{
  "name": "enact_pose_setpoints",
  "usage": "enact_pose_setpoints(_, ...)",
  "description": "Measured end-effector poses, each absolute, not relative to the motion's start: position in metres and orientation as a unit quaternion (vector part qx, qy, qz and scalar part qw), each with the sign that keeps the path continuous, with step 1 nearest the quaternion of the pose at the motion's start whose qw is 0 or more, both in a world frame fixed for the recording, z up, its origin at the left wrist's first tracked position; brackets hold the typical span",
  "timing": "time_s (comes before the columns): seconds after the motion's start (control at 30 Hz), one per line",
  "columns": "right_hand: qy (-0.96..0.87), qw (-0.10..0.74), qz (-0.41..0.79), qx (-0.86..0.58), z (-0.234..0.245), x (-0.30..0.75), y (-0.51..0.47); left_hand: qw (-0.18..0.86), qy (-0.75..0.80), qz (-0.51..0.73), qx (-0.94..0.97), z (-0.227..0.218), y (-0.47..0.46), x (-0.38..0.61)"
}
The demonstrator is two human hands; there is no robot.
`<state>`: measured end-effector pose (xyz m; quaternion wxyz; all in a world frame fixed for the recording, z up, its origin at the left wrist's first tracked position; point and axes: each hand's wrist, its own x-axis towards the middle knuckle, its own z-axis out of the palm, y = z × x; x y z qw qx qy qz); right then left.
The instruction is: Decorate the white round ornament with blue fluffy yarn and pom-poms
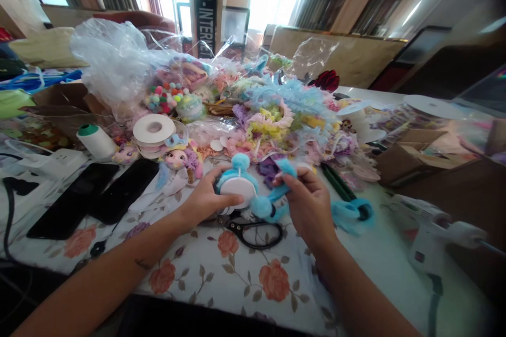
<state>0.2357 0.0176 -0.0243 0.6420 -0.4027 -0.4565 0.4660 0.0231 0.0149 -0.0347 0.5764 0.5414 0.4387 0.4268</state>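
Note:
My left hand (203,197) is closed around a round craft piece (237,189) with a flat white face and a fuzzy blue rim, the thumb lying across its front. One blue pom-pom (240,161) sits at its top, and another pom-pom (261,206) is at its lower right. Just to the right, my right hand (310,200) pinches a light blue fuzzy strip (280,192), whose end sticks up above the fingertips. Below the craft piece lie black-handled scissors (256,234), their blades partly hidden. A loop of blue ribbon (363,213) rests right of my right hand.
A heap of pastel lace trims (292,100) and plastic bags (114,58) fills the back. Two phones (124,192) and a power strip (51,160) lie left. A glue gun (427,231) and a cardboard box (415,155) stand right. Thread spool (95,142) at left.

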Motion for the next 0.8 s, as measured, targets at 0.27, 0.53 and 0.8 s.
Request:
enact_pose_setpoints(0.27,-0.392,0.595,0.582,-0.391,-0.009,0.244,0.016,0.664,0.427,0.440,0.429,-0.038,0.017,0.023)
enact_pose_setpoints(0.53,-0.607,0.520,0.393,-0.455,-0.017,0.241,0.006,0.708,0.425,0.445,0.347,-0.030,0.015,0.028)
enact_pose_setpoints(0.8,-0.746,0.418,0.209,-0.473,-0.027,0.240,0.014,0.727,0.428,0.391,0.368,-0.031,0.013,0.027)
